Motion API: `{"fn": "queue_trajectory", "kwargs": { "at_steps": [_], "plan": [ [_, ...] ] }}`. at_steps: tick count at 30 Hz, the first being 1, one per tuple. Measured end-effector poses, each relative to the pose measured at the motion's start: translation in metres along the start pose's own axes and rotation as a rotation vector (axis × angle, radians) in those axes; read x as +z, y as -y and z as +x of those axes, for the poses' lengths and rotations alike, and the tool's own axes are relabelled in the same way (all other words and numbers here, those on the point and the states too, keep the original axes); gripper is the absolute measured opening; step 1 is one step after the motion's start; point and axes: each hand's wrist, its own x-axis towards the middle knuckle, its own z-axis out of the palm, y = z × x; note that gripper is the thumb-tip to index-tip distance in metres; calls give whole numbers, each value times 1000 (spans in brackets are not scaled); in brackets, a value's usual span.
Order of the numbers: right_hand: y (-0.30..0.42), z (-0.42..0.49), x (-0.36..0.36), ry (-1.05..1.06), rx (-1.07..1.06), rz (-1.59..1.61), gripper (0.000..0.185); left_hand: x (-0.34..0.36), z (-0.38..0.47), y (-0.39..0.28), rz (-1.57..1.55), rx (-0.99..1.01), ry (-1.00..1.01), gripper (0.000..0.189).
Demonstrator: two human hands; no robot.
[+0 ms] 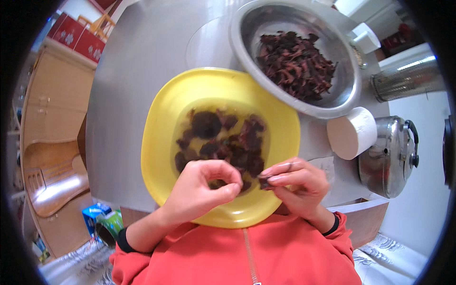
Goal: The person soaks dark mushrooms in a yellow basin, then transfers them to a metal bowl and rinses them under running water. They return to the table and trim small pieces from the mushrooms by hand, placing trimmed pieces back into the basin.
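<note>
In front of my body is a yellow plastic basin [165,117] with soaked, dark reddish-brown pieces that look like wood ear fungus [206,124] lying in shallow water. My right hand [299,181], above the basin's right side, pinches a small dark fungus piece [265,182] between thumb and fingers. Above the near side of the basin, my left hand [210,185] has thumb and forefinger tips brought together. No piece is plainly visible between them. Beyond the basin, a stainless steel bowl [245,46] holds a heap of torn dark fungus pieces [297,66].
A white paper roll [351,133] and a lidded steel pot [384,156] stand on the right of the grey table [117,124]. A perforated metal cylinder [406,80] lies behind them. Leftward, a wooden chair [57,178] stands beside cabinets [60,89]. An open drawer [359,217] is near my right elbow.
</note>
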Motion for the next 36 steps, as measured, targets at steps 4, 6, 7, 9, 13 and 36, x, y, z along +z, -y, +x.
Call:
{"fn": "queue_trajectory", "kwargs": {
  "at_steps": [4,6,7,9,13,36],
  "plan": [
    [-4,-1,0,142,58,-165,22,-1,19,9,996,498,-244,6],
    [-5,-1,0,185,-7,-225,23,-4,27,13,1285,591,-179,8],
    [-4,0,-2,201,-54,-256,23,-4,30,15,1406,614,-116,9],
    [-2,3,-9,203,-60,-297,24,-4,35,19,1576,623,-53,15],
    [8,20,-43,60,-110,-388,25,0,40,25,1670,596,-42,28],
    [2,19,-21,264,65,-575,19,-1,46,22,1355,703,-133,27]
  ]
}}
